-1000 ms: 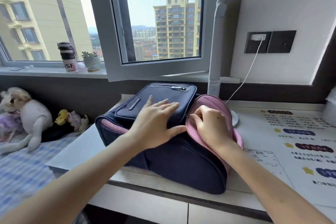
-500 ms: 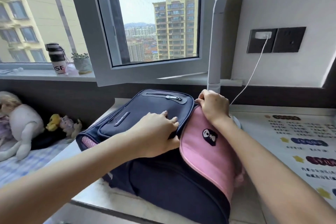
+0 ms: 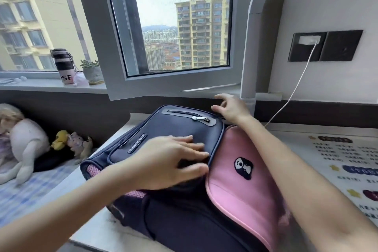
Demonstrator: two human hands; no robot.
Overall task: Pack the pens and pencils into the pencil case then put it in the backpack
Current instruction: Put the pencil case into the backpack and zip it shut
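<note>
A navy backpack (image 3: 163,129) with a pink back panel (image 3: 235,190) lies on the white desk (image 3: 92,229). My left hand (image 3: 167,161) presses flat on its front pocket, fingers straight, thumb at the seam beside the pink panel. My right hand (image 3: 231,108) hovers at the bag's far top edge, fingers spread and loosely bent, holding nothing I can see. The zipper along that seam looks closed. No pencil case, pens or pencils are in view.
A white lamp pole (image 3: 252,47) and a charging cable (image 3: 296,88) stand just behind the bag. An open window frame (image 3: 163,86) juts over the desk's back. A printed sheet (image 3: 347,165) covers the desk at right. Plush toys (image 3: 24,141) lie at left.
My right hand has run from the middle of the seam to the bag's far top, then loosened its curled grip there. My left hand stayed pressed on the front pocket.
</note>
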